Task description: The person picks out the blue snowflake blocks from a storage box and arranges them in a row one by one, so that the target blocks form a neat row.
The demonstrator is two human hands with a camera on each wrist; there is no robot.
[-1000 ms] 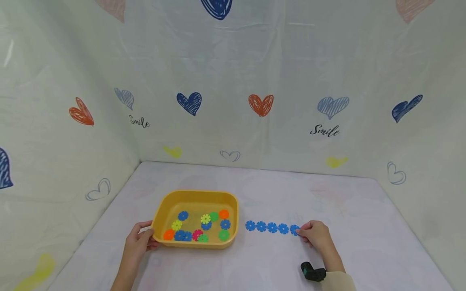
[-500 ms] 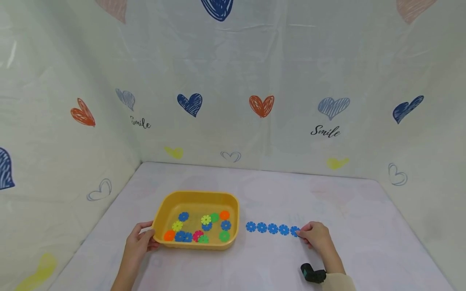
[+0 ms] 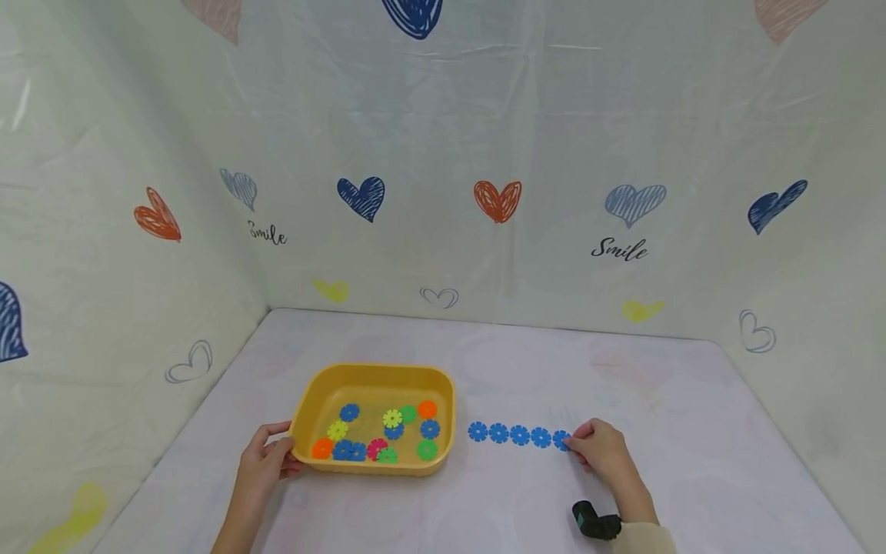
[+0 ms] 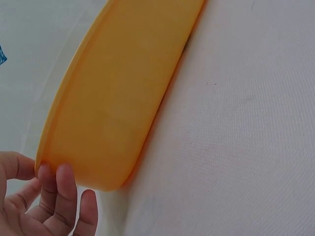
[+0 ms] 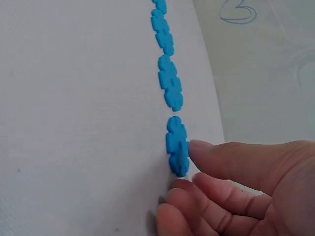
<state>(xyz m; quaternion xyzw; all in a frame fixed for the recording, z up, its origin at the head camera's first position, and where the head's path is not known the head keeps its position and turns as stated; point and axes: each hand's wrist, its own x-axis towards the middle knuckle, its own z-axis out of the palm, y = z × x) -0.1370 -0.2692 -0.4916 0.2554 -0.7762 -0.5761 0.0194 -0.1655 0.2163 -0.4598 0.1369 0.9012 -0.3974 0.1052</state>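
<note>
At the left of the head view, my left hand (image 3: pixel 264 455) grips the near left corner of a yellow plastic tray (image 3: pixel 443 385). Thumb and fingertips pinch its rim, as the left wrist view shows on the tray's outer wall (image 4: pixel 113 93). To the right of the tray, several blue snowflake discs (image 3: pixel 519 435) lie in a straight row on the table. My right hand (image 3: pixel 604 450) pinches the edge of the rightmost blue snowflake disc (image 5: pixel 176 146) between thumb and fingers. A small gap separates this disc from its neighbour (image 5: pixel 170 82); the fingers partly hide its edge in the head view.
Inside the tray lie loose snowflake discs in blue, yellow, orange, green and pink, among them an orange disc (image 3: pixel 427 409). A black device (image 3: pixel 595 521) sits at the right wrist. White sheeting (image 3: pixel 443 138) printed with hearts surrounds the table (image 3: pixel 443 508).
</note>
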